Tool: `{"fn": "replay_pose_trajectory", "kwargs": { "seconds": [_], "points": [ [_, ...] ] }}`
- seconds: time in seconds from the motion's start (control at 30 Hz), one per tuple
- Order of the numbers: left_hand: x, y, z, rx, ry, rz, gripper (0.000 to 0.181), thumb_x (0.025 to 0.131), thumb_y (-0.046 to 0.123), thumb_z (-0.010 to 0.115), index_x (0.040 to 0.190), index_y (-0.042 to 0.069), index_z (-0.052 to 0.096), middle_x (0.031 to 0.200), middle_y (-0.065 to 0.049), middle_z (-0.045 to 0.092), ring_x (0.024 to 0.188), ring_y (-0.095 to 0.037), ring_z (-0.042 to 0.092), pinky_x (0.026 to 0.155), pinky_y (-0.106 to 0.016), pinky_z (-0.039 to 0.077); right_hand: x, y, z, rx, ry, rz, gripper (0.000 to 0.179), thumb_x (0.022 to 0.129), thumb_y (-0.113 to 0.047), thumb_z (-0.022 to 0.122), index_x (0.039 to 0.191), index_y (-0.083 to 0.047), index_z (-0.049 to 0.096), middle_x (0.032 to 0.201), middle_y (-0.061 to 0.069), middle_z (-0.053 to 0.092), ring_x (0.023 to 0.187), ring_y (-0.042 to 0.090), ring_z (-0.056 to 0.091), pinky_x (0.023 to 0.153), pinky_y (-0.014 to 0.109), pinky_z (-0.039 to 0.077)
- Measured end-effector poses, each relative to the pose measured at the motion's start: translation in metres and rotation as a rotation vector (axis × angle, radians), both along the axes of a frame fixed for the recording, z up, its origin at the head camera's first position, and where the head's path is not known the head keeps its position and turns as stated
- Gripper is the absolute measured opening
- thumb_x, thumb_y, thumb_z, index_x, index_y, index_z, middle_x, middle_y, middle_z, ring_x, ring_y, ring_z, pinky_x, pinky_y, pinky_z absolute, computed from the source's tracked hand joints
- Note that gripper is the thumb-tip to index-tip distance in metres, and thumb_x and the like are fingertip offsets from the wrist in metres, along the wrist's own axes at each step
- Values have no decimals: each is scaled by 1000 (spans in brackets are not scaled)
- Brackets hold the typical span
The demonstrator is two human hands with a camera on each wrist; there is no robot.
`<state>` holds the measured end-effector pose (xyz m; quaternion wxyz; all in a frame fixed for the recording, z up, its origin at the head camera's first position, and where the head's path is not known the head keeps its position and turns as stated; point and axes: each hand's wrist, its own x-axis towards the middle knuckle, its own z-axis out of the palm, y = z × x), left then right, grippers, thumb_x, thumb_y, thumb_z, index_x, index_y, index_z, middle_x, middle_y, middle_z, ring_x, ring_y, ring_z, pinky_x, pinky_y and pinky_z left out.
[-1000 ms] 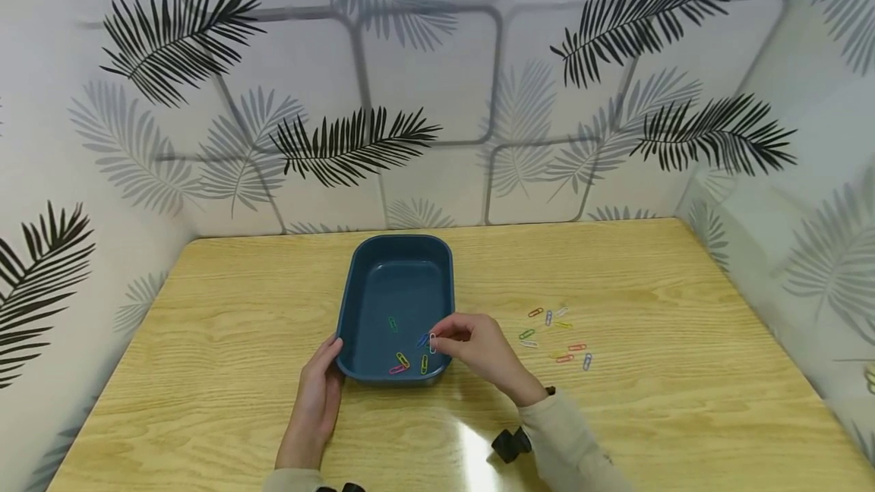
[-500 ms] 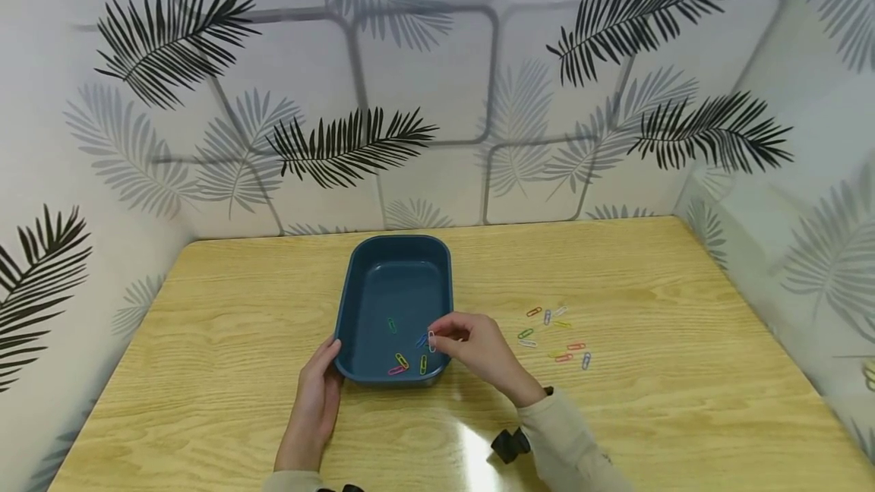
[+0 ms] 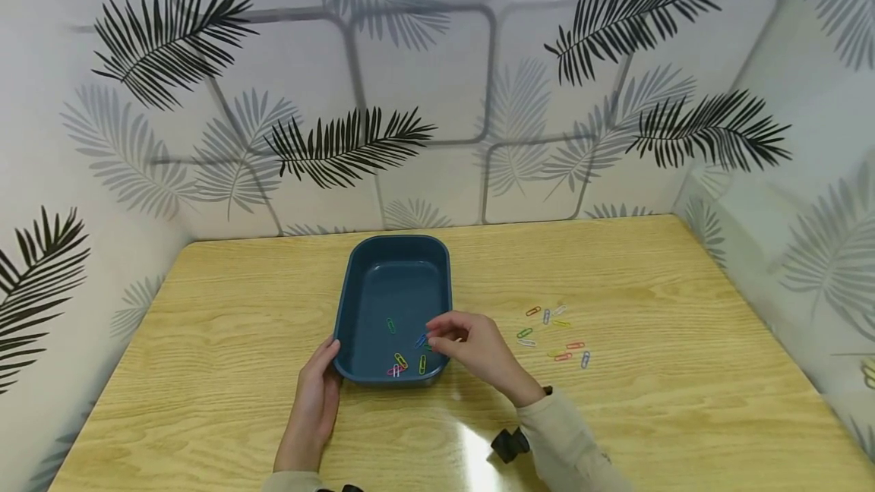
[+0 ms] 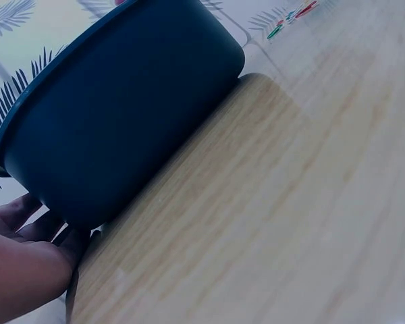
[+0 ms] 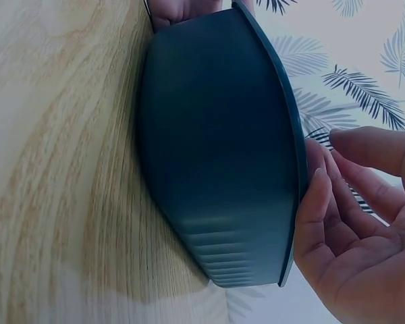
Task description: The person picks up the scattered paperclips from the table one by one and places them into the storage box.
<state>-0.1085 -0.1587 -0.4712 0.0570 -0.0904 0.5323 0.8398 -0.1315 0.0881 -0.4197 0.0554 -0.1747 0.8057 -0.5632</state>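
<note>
A dark blue tray (image 3: 403, 287) stands on the table, with several coloured paper clips inside. Among them a white paper clip (image 3: 396, 371) lies over a pink one, near a yellow paper clip (image 3: 422, 364) and a green paper clip (image 3: 391, 326). My left hand (image 3: 318, 386) grips the tray's near left side, thumb at the rim and fingers against the outer wall. Over the tray's right rim hovers my right hand (image 3: 478, 348); its thumb and index finger are apart, with nothing between them. In the right wrist view its other fingers (image 5: 315, 209) are beside the rim.
Right of the tray, several loose paper clips lie scattered on the wooden table (image 3: 649, 287), among them a red paper clip (image 3: 533, 311) and a blue paper clip (image 3: 585, 360). A leaf-patterned wall covering (image 3: 437, 82) stands behind the table.
The white paper clip has left my right hand's pinch and dropped into the tray beside the pink one. Thumb and index finger have parted slightly. My left hand keeps its place.
</note>
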Motion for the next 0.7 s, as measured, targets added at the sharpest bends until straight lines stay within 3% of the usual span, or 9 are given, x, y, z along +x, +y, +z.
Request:
{"fn": "replay_pose_trajectory", "kwargs": {
  "seconds": [0.3, 0.5, 0.7],
  "points": [
    [2, -1, 0, -8, -8, -15, 56, 106, 20, 36, 149, -9, 16, 156, -20, 16, 144, -24, 13, 117, -38, 8, -3, 14, -9, -39, -3, 22, 19, 91, -4, 66, 108, 4, 69, 94, 12, 70, 79, 19, 66, 68, 29, 55],
    [2, -1, -1, -14, -7, -12, 55, 106, 20, 36, 149, -9, 18, 156, -20, 18, 143, -24, 15, 117, -37, 10, -11, 38, -15, -20, -27, -42, 23, 92, -9, 66, 111, 5, 67, 95, 14, 69, 80, 25, 66, 68, 30, 54],
    [0, -2, 0, -15, -2, -16, 54, 106, 19, 36, 149, -9, 18, 155, -20, 19, 143, -25, 16, 117, -38, 11, -27, 72, -14, 2, -63, -147, 27, 94, -9, 64, 116, 6, 64, 101, 16, 67, 88, 30, 65, 74, 42, 54]
  ]
}}
